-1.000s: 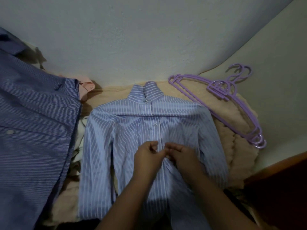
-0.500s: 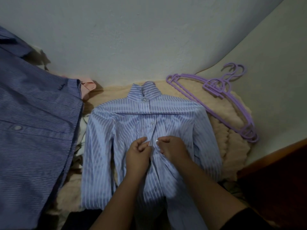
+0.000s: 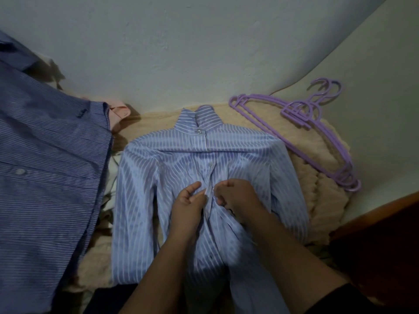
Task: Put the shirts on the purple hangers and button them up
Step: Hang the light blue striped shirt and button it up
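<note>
Head view shows the light blue white-striped cotton shirt (image 3: pixel 181 168) lying flat at centre on a beige fuzzy blanket (image 3: pixel 317 182), collar toward twelve o'clock, its top two buttons closed. My left hand (image 3: pixel 187 201) pinches the left placket edge; my right hand (image 3: pixel 235 196) curls round the opposite edge, the two nearly touching at the third button. To do this well, I judge I should keep both edges taut and level and tilt the button through its hole. Spare purple plastic hangers (image 3: pixel 317 132) lie at two o'clock, a dark blue pinstriped shirt (image 3: pixel 45 166) at nine.
</note>
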